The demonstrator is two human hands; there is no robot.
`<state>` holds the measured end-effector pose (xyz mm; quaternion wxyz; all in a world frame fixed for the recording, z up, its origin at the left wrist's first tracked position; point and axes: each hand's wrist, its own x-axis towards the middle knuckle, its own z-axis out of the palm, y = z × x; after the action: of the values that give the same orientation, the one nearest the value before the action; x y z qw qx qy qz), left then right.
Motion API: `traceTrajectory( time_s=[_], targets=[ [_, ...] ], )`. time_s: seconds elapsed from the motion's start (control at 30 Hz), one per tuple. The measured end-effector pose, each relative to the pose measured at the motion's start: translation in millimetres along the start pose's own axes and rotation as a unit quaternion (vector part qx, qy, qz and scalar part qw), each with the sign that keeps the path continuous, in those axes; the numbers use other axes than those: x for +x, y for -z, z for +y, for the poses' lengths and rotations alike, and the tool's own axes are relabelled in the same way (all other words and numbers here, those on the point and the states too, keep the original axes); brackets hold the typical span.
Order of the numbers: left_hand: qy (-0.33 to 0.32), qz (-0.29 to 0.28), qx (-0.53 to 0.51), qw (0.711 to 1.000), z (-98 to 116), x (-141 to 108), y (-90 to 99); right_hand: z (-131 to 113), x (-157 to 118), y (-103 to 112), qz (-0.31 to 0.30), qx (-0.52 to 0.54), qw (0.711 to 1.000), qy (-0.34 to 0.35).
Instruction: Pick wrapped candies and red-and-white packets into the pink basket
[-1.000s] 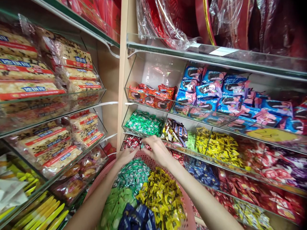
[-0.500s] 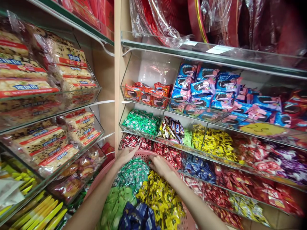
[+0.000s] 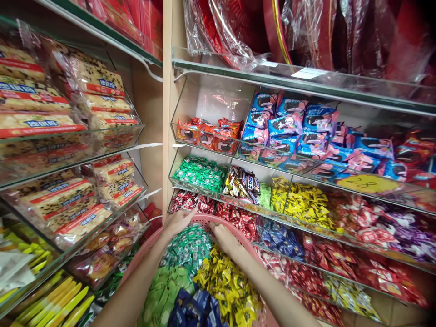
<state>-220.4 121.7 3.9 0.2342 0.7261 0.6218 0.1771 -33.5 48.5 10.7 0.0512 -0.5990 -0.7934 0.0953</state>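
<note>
A pink plastic basket [image 3: 204, 219] with a perforated rim stands in front of me. Inside it, green-wrapped candies [image 3: 188, 247] lie at the far side, light green packets [image 3: 170, 290] at near left, yellow-wrapped candies [image 3: 230, 286] at right and dark blue packets [image 3: 195, 309] nearest me. My left hand [image 3: 179, 222] is at the far left rim, fingers stretched towards red-wrapped candies [image 3: 192, 202] in a shelf bin. Just inside the far rim, my right hand [image 3: 223, 235] has its fingers curled beside the green candies; whatever they hold is hidden.
Glass-fronted shelves with candy bins rise ahead, holding green candies [image 3: 200, 174], yellow candies [image 3: 303, 202] and blue cookie packets [image 3: 288, 120]. Packaged puffed-rice bars [image 3: 105, 84] fill the left shelves. A yellow price tag [image 3: 368, 183] reads 28. A glass shelf edge [image 3: 289, 77] runs overhead.
My right hand has shifted very slightly left and down. The view has moved a little; the basket's contents look the same.
</note>
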Motion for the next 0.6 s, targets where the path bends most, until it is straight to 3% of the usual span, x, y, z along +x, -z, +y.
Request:
traceTrajectory(
  time_s=[0.17,0.33,0.6],
  targets=[
    [-0.005,-0.003,0.002,1.0,2.2,-0.2,-0.4,-7.4,-7.6,21.2,0.005,-0.021,1.0,0.009],
    [0.005,-0.014,0.004,1.0,7.1,0.7,-0.6,-28.4,-4.4,65.8,0.073,-0.087,0.993,0.04],
    [-0.001,-0.003,-0.019,1.0,7.1,1.0,-1.7,-52.9,58.6,143.3,0.179,-0.244,0.952,0.049]
  ],
)
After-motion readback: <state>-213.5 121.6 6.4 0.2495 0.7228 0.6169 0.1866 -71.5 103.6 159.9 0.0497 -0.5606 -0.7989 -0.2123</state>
